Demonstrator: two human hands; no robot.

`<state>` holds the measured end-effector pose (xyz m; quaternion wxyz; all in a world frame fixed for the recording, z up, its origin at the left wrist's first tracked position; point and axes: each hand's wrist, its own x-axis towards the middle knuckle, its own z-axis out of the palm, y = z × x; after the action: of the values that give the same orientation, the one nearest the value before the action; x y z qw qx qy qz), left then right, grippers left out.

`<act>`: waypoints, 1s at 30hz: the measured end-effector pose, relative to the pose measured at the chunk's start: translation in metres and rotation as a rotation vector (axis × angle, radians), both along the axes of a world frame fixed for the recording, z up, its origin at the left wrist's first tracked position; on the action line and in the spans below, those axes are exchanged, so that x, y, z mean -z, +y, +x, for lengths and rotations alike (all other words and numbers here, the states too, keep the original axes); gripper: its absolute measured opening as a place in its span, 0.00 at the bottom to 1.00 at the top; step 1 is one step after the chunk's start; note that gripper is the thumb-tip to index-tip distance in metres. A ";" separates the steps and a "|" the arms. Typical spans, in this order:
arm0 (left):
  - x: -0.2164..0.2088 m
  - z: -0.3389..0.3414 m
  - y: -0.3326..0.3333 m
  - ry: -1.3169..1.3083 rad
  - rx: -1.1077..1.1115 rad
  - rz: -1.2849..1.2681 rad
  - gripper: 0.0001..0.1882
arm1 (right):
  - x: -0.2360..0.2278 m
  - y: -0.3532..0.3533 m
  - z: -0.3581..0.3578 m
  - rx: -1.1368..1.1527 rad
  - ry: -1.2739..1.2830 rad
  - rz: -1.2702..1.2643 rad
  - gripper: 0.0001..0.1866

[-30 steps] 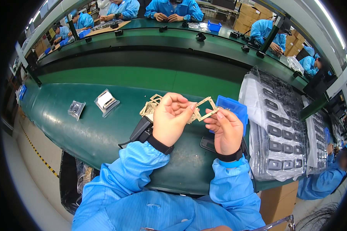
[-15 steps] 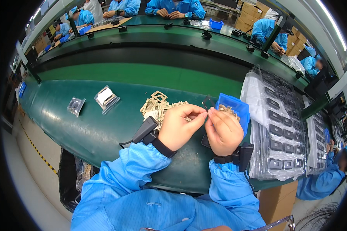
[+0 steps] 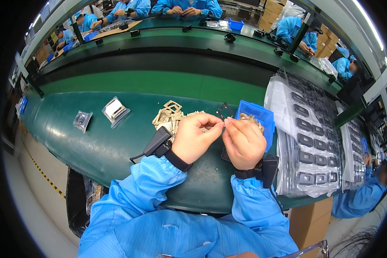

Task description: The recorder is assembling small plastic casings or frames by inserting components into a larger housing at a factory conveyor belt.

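Observation:
Pinched fingertips of my left hand (image 3: 198, 137) and my right hand (image 3: 245, 144) meet over the green work table (image 3: 137, 142). A thin black plate with small holes (image 3: 224, 110) rises from between them. Both hands seem to grip its lower end, which the fingers cover. Just beyond my left hand lies a loose pile of tan frame-shaped pieces (image 3: 170, 116). Beside my right hand stands a blue bin (image 3: 265, 115) holding more tan pieces (image 3: 250, 120). A dark object (image 3: 225, 155) shows partly under my right hand. Each wrist wears a black strapped device.
Two clear bags with small parts, a smaller bag (image 3: 82, 121) and a larger bag (image 3: 115, 111), lie left on the table. Stacked plastic trays (image 3: 303, 161) of black frames stand at the right. Metal posts frame the bench. Co-workers in blue sit across and at the right.
The whole view has shifted slightly. Both hands keep their pinch on the black plate, with only small finger movement visible.

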<state>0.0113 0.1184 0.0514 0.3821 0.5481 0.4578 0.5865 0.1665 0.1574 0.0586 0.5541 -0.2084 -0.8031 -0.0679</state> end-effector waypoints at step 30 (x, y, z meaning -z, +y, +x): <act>-0.025 0.085 -0.043 0.398 0.208 0.048 0.13 | 0.023 -0.122 0.083 -0.062 0.945 -0.848 0.03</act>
<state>0.0968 0.0755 0.0765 0.3296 0.7062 0.4511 0.4350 0.2492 0.0352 0.0358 0.7196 -0.3939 -0.4347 0.3715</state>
